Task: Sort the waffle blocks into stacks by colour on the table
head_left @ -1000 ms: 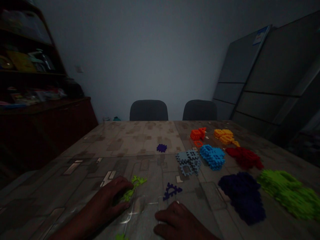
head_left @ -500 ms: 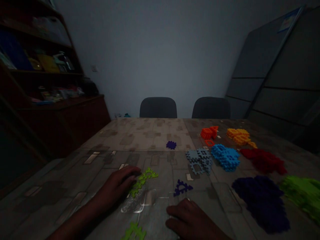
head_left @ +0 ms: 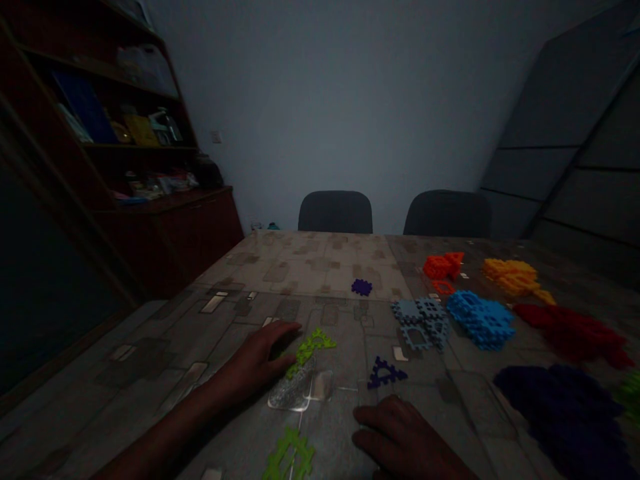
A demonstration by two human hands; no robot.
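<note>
My left hand (head_left: 260,355) rests on the table at the left, thumb and fingers apart. Its thumb lies at the edge of the lime-green toothed plastic pieces (head_left: 320,340), touching or nearly so. My right hand (head_left: 400,432) is low on the table with its fingers loosely bent and a gap between them; nothing shows in it. Just beyond it lies a purple triangular toothed piece (head_left: 395,375). Between the hands, nearer the front edge, is a lime-green toothed piece with an opening (head_left: 303,453). A purple toothed piece (head_left: 361,287) lies farther back.
On the right are grey pieces (head_left: 407,311) and heaps of blue (head_left: 483,321), orange (head_left: 440,267), yellow (head_left: 513,277), red (head_left: 575,332) and purple pieces (head_left: 560,407). Two chairs (head_left: 335,212) (head_left: 447,213) stand beyond the table. A dark shelf unit (head_left: 195,223) is at the left.
The view has turned left, so everything sits farther right in the picture. My left thumb and fingers have spread wider beside the green pieces. My right hand stays near the purple triangle.
</note>
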